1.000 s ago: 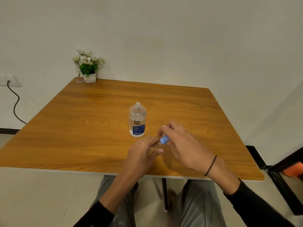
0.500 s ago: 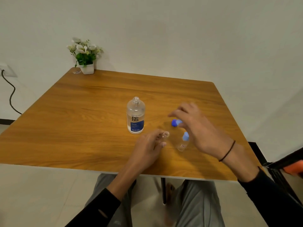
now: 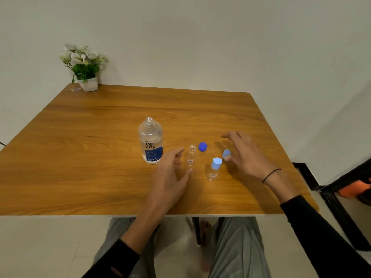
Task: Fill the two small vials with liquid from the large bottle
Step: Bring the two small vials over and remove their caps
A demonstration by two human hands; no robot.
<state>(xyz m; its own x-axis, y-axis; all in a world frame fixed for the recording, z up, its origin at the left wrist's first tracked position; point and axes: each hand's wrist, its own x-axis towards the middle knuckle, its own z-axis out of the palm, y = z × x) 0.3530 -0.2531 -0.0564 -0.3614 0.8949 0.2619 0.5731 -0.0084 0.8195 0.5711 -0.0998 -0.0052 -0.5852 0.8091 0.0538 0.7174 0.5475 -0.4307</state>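
Note:
The large clear bottle (image 3: 150,141) with a blue label stands uncapped at the table's middle. Its dark blue cap (image 3: 202,146) lies to the right. An uncapped small vial (image 3: 191,156) stands upright just right of my left hand (image 3: 170,177). That hand's fingers are spread, with the thumb tip at the vial's base. A second small vial (image 3: 214,169) with a light blue cap on it stands further right. A loose light blue cap (image 3: 226,153) lies on the table at the thumb tip of my right hand (image 3: 247,155), whose fingers are spread and hold nothing.
A wooden table (image 3: 100,157) carries everything. A white pot of flowers (image 3: 85,71) stands at its far left corner by the wall. A dark frame with something orange (image 3: 353,187) stands on the floor to the right. My knees are under the near edge.
My right hand took the light blue cap off the vial in my left hand and set it down on the right. My left hand's fingers have spread from the now standing vial.

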